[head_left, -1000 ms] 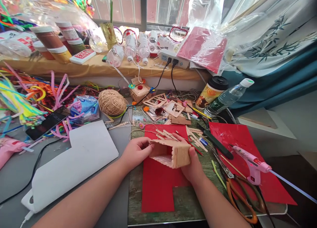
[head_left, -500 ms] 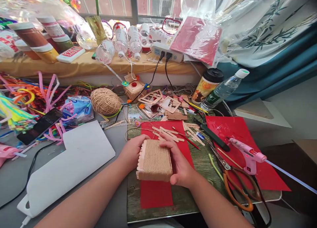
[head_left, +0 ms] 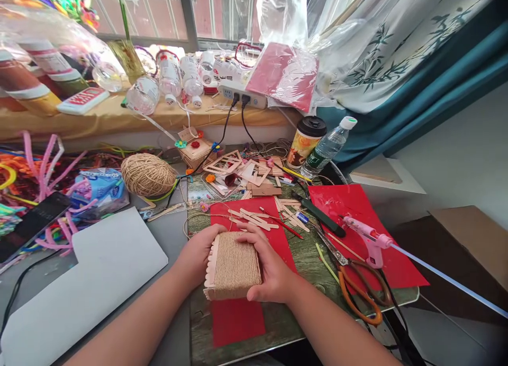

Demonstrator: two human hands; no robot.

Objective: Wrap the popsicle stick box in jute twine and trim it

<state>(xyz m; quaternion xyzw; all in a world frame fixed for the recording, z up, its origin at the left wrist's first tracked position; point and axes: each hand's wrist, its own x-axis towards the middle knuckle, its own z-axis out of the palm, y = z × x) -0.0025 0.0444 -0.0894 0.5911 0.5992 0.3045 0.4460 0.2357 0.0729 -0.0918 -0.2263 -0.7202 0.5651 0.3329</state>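
Note:
A box wrapped in brown twine (head_left: 237,261), with a scalloped edge of wooden sticks on its left side, is held between both hands over a red paper strip (head_left: 238,323). My left hand (head_left: 200,252) grips its left side, the fingertips partly hidden behind it. On the right side, my right hand (head_left: 272,265) has its fingers over the top and its thumb at the lower corner. Loose wooden sticks (head_left: 254,219) and a red pencil (head_left: 283,223) lie just beyond the box.
A twine ball (head_left: 148,175) and white board (head_left: 115,270) are at left. Scissors (head_left: 359,292), a pink glue gun (head_left: 373,241) and a dark green cutter (head_left: 321,215) lie at right. A lidded cup (head_left: 305,141) and water bottle (head_left: 329,146) stand behind.
The view has turned to the right, so the surroundings appear farther left. My right hand has closed in on the box, its fingers now pressing on the twine.

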